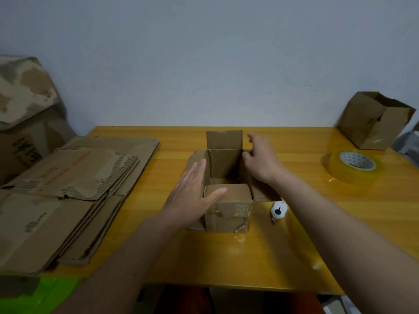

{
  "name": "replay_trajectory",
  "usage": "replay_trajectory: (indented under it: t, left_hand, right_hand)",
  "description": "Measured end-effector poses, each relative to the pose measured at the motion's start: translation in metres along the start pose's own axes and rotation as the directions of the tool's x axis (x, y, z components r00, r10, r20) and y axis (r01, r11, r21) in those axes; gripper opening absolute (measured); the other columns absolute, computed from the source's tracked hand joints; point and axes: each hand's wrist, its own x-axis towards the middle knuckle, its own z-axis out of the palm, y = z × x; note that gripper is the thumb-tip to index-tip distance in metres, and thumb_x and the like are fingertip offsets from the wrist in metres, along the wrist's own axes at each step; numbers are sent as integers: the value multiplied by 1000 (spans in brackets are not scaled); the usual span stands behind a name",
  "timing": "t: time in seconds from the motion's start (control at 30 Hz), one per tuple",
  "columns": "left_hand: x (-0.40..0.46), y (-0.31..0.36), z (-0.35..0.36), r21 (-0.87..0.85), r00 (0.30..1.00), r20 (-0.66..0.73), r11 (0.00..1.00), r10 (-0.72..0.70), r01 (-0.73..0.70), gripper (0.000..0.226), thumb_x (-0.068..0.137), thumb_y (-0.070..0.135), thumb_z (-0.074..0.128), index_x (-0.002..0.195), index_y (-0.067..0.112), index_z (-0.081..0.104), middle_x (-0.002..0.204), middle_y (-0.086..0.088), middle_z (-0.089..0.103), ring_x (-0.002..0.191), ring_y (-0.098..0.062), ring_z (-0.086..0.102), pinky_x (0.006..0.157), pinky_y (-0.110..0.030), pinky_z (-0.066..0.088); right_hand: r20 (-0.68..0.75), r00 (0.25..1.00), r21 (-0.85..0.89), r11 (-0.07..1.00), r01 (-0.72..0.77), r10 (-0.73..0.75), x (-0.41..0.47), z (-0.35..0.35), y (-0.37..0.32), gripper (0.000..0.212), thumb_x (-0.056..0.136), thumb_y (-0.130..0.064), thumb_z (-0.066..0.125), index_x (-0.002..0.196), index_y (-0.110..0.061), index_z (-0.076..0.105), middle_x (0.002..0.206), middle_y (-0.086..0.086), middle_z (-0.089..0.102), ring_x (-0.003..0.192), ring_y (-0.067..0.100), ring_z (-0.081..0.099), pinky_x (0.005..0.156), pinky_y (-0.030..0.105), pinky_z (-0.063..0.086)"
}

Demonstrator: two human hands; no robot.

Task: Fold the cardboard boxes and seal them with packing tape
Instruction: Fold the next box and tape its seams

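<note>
A small brown cardboard box [229, 214] stands upright in the middle of the table, top open. Its far flap sticks up, the near flap is folded inward, and the side flaps spread outward. My left hand [192, 193] lies flat with straight fingers against the box's left side, fingertips over the near flap. My right hand [260, 159] is at the box's far right corner, fingers loosely bent at the rim beside the raised flap. A roll of clear packing tape [353, 166] lies flat at the right of the table.
Several flattened cardboard boxes [68, 191] are stacked on the table's left. A folded box [374, 121] stands at the far right corner. A small white and black cutter [278, 210] lies just right of the open box. The wooden table [238, 257] meets a wall behind.
</note>
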Motion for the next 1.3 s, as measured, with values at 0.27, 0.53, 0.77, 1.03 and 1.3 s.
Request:
replay_trajectory:
  t: [0.27,0.53,0.77,1.03,1.3]
  left_hand:
    - [-3,4,-6,16,1000,16,1000,-23,22,90,88,68,42,154,30,-6,163,5,-3,149,-14,1,120,-43,14]
    - [-2,4,-2,12,1000,-15,1000,-21,21,89,88,68,40,155,28,-2,163,6,-1,149,-12,-1,120,-37,10]
    - [-9,4,2,-104,975,-129,981,-178,165,101,77,73,54,154,33,2,163,1,-5,149,-20,4,116,-42,17]
    - [-8,13,-3,-259,932,-361,956,34,-135,114,71,25,85,153,33,6,154,6,25,131,2,32,102,-14,31]
    - [-7,21,3,-75,973,-162,981,163,-177,71,93,41,58,152,25,23,155,8,30,141,-7,27,114,-28,27]
  right_hand:
    - [95,990,-124,985,118,-106,16,1,-5,49,94,-5,47,142,-16,40,141,5,39,124,26,44,103,34,38]
    - [251,959,-542,802,253,-134,-3,8,4,41,101,-33,35,140,-25,43,150,-8,34,136,23,25,110,48,22]
    - [269,956,-509,826,242,-115,-5,8,9,43,101,-32,37,143,-26,37,154,-10,27,140,23,19,107,47,27]
    - [258,959,-482,845,233,-118,-7,9,10,44,101,-29,37,144,-27,36,154,-10,26,140,23,18,108,47,28]
    - [277,954,-464,853,237,-114,-7,7,11,44,101,-25,35,145,-26,35,155,-10,25,142,23,17,110,47,26]
